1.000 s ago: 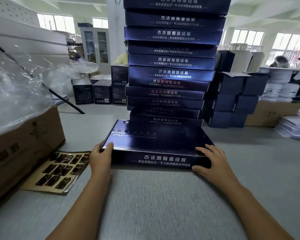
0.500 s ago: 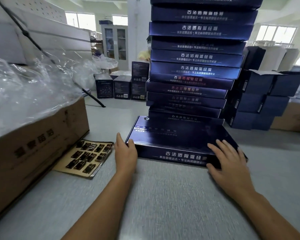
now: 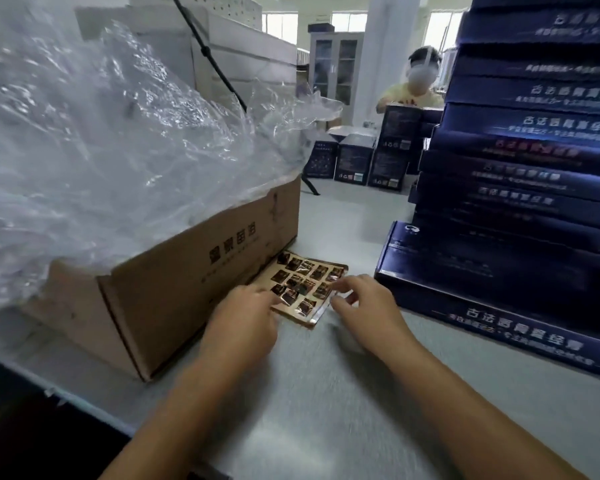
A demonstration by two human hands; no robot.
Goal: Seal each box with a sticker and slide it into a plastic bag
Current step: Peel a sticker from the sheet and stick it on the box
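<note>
Currently, both hands are working at the tan backing sheet of small dark glossy stickers (image 3: 309, 284), which is lying flat on the grey worktop (image 3: 326, 393) just beside the brown cardboard carton (image 3: 187, 282). The left hand (image 3: 243, 323) is resting its loosely bent fingers (image 3: 274, 295) on the sheet's near left part, pressing it down without gripping anything. The right hand (image 3: 371, 306) is hovering at the sheet's right edge with forefinger and thumb curled close together; whether they are pinching a sticker cannot be told through the blur. The flat dark blue cardboard box with white lettering (image 3: 499, 296) is lying on the worktop to the right of the hands, apart from them, and a tall stack of matching blue boxes (image 3: 534, 133) is rising at its far side. Crumpled clear plastic bags (image 3: 101, 133) are billowing out of the carton's open top.
</note>
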